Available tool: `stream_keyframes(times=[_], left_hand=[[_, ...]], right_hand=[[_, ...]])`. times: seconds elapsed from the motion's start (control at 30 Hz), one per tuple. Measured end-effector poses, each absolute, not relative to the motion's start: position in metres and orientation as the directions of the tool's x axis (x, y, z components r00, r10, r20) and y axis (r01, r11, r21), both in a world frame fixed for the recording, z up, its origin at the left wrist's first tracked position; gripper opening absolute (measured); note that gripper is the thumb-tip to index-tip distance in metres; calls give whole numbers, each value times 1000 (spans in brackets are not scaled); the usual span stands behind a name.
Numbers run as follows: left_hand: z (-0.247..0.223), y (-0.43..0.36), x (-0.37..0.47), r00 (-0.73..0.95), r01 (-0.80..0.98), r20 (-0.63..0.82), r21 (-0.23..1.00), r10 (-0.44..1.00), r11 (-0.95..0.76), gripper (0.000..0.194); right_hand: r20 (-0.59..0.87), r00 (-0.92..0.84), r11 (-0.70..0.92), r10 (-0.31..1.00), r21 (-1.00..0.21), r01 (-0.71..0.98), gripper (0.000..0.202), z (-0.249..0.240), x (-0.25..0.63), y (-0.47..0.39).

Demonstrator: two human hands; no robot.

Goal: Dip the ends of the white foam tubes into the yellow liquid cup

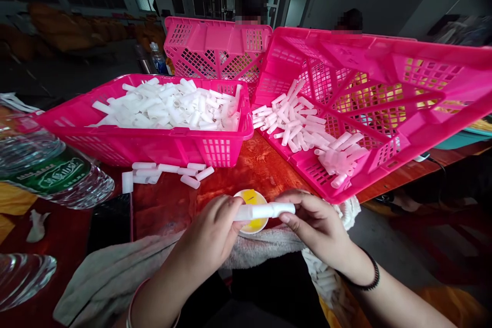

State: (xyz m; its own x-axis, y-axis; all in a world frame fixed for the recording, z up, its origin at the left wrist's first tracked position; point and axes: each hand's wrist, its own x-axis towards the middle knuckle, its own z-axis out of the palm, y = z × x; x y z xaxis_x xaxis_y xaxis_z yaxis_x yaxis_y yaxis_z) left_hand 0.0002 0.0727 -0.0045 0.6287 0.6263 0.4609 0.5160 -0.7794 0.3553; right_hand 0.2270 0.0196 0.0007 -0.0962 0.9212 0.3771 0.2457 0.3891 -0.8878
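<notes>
Pinching with thumb and fingers of the left hand (pixel 211 230) the left end of a white jointed tube (pixel 262 210), just below the centre of the frame. Gripping its right end likewise with the right hand (pixel 323 223), thumb and fingertips narrowed on it, tube roughly level between. Behind the tube and partly hidden by it, a small white dish (pixel 263 199) with something yellow inside. On the right wrist, a black coiled band (pixel 376 272). Across the lower middle, a pale towel (pixel 123 271) at the edge of a reddish-brown table (pixel 154 215). At centre left, a pink basket (pixel 169 138) heaped with white tubes (pixel 165 105), with loose tubes (pixel 168 168) just in front of it. At right, a second pink basket (pixel 384 64) tipped on its side, with more white tubes (pixel 295 123) spread along its lower wall. Behind, at upper centre, a third pink basket (pixel 215 36). At the left edge, a clear bottle (pixel 63 169) with a green label; beside it, lower down, a dark flat object (pixel 109 220), too dim to identify.
</notes>
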Motion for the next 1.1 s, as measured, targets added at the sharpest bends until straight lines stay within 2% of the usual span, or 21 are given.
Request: stream_keyframes(times=[0.13,0.2,0.27,0.33,0.4,0.43,0.47,0.53,0.57,0.63,0.73,0.83,0.93,1.03,1.1], left_hand=[[5,63,0,669,545,453,240,589,-803,21],[9,56,3,676,540,400,303,619,-785,21],[14,50,6,666,513,298,482,683,-710,18],[17,44,9,641,467,126,719,757,-515,15],[19,39,13,630,360,-90,914,772,-187,24],[20,37,14,643,277,-196,961,740,14,30],[20,35,16,671,189,-287,958,684,216,34],[21,30,18,737,53,-393,844,550,533,39],[22,27,18,756,17,-420,780,503,626,39],[24,21,18,750,-16,-445,727,489,686,39],[29,12,18,673,-7,-402,836,621,548,40],[32,4,20,546,196,-252,966,799,171,35],[31,0,21,512,425,-68,887,856,-183,28],[21,3,13,579,473,128,752,805,-460,27],[6,8,2,606,502,259,609,752,-614,41]], right_hand=[[437,-216,487,873,-801,347,21,15,226,15],[458,-262,525,850,-783,333,20,20,224,14],[443,-275,517,853,-792,325,16,21,222,15],[414,-272,489,869,-802,343,9,21,220,18],[432,-265,505,862,-771,387,12,19,218,21],[463,-269,535,845,-740,407,19,19,217,23],[501,-281,574,819,-704,418,25,19,216,25],[571,-317,652,757,-638,410,31,21,213,27],[599,-330,683,730,-616,394,31,22,211,27],[639,-329,718,695,-595,362,30,25,207,27],[653,-276,707,705,-621,339,30,24,199,24],[616,-222,653,756,-679,336,32,19,192,19],[587,-188,612,788,-709,350,34,14,189,15],[551,-216,587,806,-700,407,30,11,201,8],[525,-119,515,843,-723,461,25,3,218,0]])
